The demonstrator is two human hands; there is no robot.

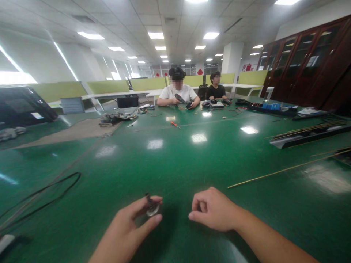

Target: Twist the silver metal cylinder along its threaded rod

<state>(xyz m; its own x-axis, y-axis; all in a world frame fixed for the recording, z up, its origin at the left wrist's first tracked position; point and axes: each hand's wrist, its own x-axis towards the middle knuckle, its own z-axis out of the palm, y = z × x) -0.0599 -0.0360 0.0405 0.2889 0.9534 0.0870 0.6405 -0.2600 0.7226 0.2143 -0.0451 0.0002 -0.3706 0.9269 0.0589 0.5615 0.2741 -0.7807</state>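
Low in the head view, my left hand (137,219) grips a small round metal part with a dark stem (152,208) between thumb and fingers. The stem points up; blur hides its exact kind. To its right, my right hand (215,210) hovers just above the green table (175,164), fingers curled in and thumb close to the index finger. Whatever those fingers may hold is hidden or too small to make out. The two hands are apart, with a short gap between them.
A thin brass-coloured rod (263,176) lies right of my hands, near a dark channel with rods (309,137). A black cable (55,193) loops at left. Farther off are a red screwdriver (174,124) and a seated person (178,91) holding a power drill (179,98).
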